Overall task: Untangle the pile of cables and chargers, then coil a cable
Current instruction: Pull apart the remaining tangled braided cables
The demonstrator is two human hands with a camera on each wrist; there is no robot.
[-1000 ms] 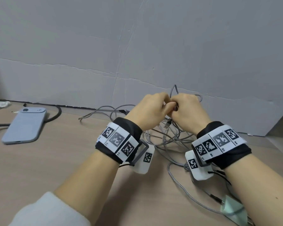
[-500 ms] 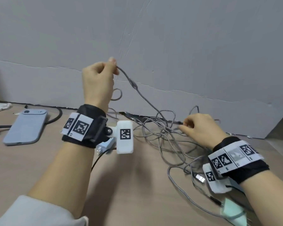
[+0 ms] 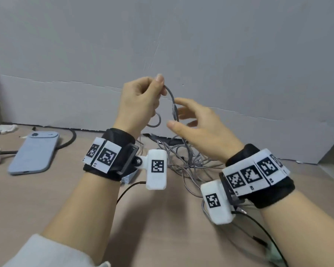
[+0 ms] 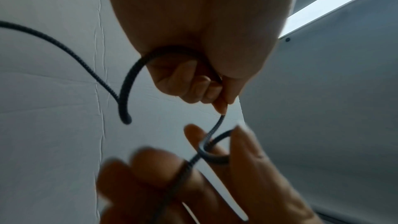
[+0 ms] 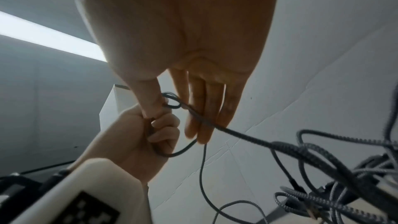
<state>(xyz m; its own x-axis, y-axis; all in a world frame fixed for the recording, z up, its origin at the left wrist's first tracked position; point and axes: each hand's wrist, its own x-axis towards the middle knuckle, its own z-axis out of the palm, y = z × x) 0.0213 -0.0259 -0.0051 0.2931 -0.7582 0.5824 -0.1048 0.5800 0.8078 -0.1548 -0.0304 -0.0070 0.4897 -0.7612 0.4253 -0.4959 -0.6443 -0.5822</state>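
Left hand [image 3: 138, 101] pinching braided cable [image 3: 173, 105] — end hidden, right hand [image 3: 199, 128] fingers spread — blurred, cable pile [image 3: 187, 160] partly occluded

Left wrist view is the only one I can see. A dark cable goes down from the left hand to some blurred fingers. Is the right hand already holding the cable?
Observer: Not yet. In the right wrist view the right hand has straight fingers; the braided cable passes by them, not pinched.
Operator: Where does the cable go after that?
Observer: Down into the tangled pile of cables on the table, below and between the two hands.
Operator: Is the left hand high above the table?
Observer: Yes. In the head view the left hand pinches the cable well above the table, in front of the grey wall.
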